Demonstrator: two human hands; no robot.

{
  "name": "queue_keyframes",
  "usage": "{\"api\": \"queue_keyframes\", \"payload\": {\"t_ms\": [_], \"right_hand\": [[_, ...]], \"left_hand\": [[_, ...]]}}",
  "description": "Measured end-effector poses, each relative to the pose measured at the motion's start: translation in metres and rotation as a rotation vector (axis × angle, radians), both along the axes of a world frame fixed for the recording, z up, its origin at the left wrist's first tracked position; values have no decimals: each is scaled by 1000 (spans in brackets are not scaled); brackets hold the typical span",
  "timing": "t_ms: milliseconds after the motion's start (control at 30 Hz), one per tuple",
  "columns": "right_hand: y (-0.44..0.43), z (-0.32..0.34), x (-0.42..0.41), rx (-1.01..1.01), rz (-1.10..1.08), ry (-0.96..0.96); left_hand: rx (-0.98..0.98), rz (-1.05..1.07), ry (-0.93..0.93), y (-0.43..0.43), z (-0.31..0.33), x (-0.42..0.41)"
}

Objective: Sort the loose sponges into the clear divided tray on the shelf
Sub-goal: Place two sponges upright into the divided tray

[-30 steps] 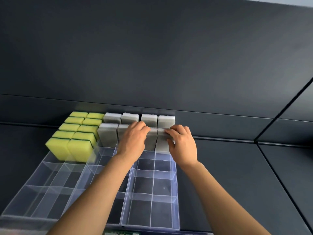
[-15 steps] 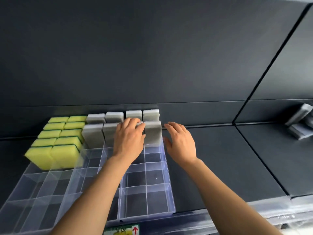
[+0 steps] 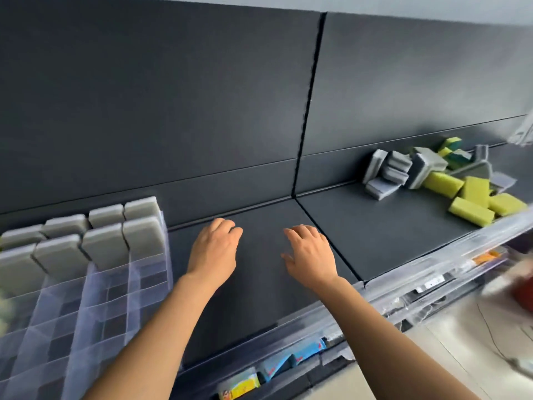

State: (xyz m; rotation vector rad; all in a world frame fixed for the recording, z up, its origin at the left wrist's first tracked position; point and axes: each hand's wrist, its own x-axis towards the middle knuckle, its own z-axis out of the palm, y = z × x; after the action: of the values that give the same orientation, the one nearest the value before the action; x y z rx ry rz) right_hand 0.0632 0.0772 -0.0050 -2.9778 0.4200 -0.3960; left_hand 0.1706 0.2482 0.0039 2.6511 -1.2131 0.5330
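grey rectangular foam sponges [image 3: 103, 246] stand in the back cells of the clear divided plastic tray [image 3: 95, 307]. just right of the tray, the left hand [image 3: 215, 252] and the right hand [image 3: 310, 255] hover empty, fingers relaxed. seemingly a fetch step: next, reach the loose heap of grey and yellow-green sponges [image 3: 441, 181] well right of the tray and grip one.

Bare forearms, bare left hand [image 3: 214, 251], right hand [image 3: 311, 256].

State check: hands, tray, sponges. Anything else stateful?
left hand, empty, fingers relaxed, over shelf
right hand, empty, fingers relaxed
tray, back rows filled, nearer compartments empty
grey sponges, standing upright in tray
loose sponges, unsorted heap at shelf's right
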Motion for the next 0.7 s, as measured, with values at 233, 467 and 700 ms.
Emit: {"api": "queue_keyframes", "payload": {"t_ms": [233,467,700], "right_hand": [[-103,1,-77,-2,-110,61],[-193,4,-139,6,-236,63],[-272,6,-165,27,-391,63]], "left_hand": [[3,-44,56,-108,-3,-59],[-25,-158,129,-212,1,-106],[-79,-293,164,-308,5,-125]]}}
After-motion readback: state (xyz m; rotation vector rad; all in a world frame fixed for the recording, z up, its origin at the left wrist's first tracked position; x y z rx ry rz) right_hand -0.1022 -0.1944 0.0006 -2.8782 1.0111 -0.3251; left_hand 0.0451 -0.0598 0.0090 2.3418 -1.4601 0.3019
